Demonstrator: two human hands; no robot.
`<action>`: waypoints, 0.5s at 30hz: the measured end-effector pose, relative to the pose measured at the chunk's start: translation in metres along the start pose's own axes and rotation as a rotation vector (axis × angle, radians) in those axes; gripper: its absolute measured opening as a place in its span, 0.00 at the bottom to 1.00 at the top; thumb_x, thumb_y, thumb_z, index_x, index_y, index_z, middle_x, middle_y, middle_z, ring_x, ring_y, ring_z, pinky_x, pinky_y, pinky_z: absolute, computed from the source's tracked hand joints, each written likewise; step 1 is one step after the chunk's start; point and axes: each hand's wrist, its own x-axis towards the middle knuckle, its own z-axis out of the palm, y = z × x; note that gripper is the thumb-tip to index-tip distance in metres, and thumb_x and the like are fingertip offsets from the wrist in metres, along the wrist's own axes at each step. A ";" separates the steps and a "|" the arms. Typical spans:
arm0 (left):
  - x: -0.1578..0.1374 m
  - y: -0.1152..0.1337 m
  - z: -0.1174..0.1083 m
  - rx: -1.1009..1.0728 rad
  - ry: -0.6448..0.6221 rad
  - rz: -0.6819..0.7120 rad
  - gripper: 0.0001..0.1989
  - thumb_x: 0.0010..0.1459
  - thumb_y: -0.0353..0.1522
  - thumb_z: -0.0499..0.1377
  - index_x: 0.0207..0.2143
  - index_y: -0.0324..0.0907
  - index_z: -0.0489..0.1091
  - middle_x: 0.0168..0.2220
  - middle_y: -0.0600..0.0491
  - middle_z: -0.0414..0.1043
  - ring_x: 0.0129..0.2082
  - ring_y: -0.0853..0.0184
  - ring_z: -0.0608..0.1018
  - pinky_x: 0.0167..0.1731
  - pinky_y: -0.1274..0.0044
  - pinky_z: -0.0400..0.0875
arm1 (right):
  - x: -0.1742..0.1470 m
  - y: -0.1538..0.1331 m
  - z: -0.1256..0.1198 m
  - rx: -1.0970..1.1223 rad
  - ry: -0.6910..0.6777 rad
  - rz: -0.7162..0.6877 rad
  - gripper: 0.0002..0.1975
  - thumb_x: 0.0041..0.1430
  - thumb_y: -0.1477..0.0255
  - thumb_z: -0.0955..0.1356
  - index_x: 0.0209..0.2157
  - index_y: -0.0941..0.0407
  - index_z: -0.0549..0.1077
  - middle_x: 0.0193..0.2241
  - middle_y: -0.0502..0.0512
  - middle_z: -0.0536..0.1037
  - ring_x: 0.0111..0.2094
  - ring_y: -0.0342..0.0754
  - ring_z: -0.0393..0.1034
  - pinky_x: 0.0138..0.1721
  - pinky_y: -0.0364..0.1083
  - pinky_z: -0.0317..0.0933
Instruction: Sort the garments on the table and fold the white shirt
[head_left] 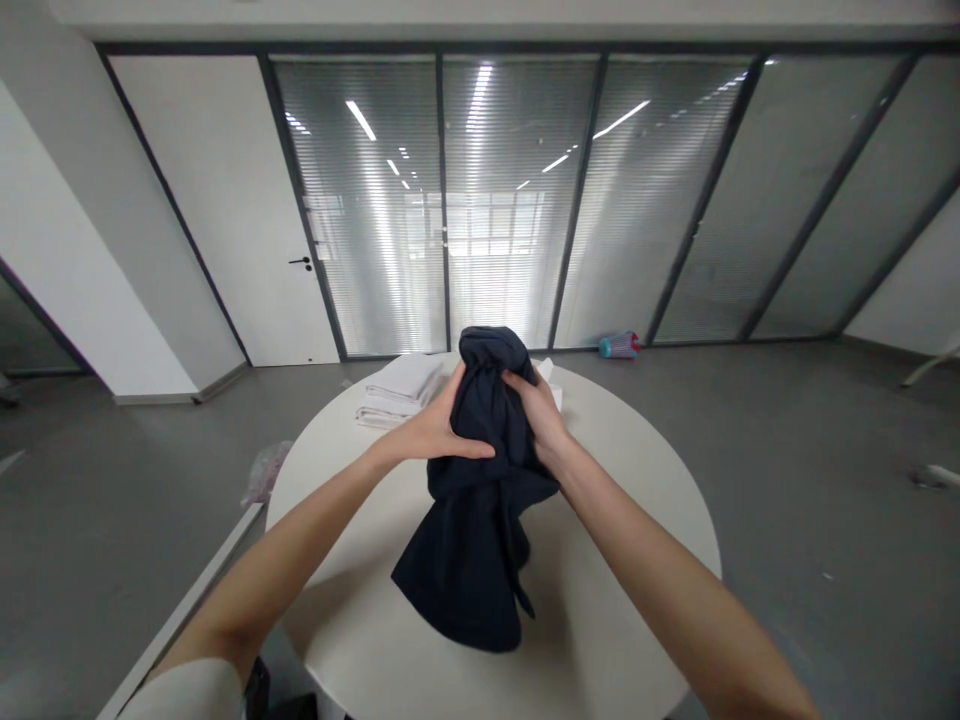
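Dark navy soft cloth garment (472, 520) is bunched up between both hands over the round white bench (637, 520). From the head camera: left hand (435, 430) is clamped on the front of the bundle with the thumb laid across it, right hand (536, 415) is gripping the other side, so the two hands sit close together with the fabric squeezed between them. Looks to me like the folding has barely started: the top is a crumpled lump and the lower part hangs loose, its hem resting on the bench. A stack of folded white cloths (397, 392) sits at the far edge, seemingly finished.
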 end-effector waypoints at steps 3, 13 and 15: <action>0.005 -0.014 0.018 -0.062 0.258 -0.091 0.52 0.46 0.45 0.71 0.68 0.44 0.50 0.65 0.43 0.59 0.65 0.49 0.63 0.64 0.60 0.59 | -0.017 -0.002 -0.005 0.022 -0.120 -0.056 0.31 0.57 0.48 0.67 0.57 0.52 0.68 0.55 0.57 0.76 0.54 0.56 0.72 0.54 0.54 0.68; 0.015 -0.042 0.027 -0.157 0.267 -0.285 0.27 0.63 0.43 0.58 0.63 0.46 0.62 0.62 0.47 0.67 0.58 0.58 0.72 0.56 0.67 0.70 | -0.006 0.028 -0.017 -0.395 0.086 -0.274 0.40 0.51 0.70 0.69 0.66 0.55 0.56 0.59 0.62 0.68 0.60 0.58 0.64 0.61 0.60 0.57; 0.009 -0.063 0.007 0.000 0.273 -0.307 0.23 0.62 0.42 0.59 0.58 0.44 0.68 0.59 0.46 0.70 0.56 0.58 0.74 0.53 0.67 0.71 | 0.018 0.012 -0.031 -0.624 0.267 -0.400 0.38 0.53 0.73 0.66 0.66 0.55 0.56 0.61 0.63 0.64 0.63 0.59 0.58 0.63 0.60 0.54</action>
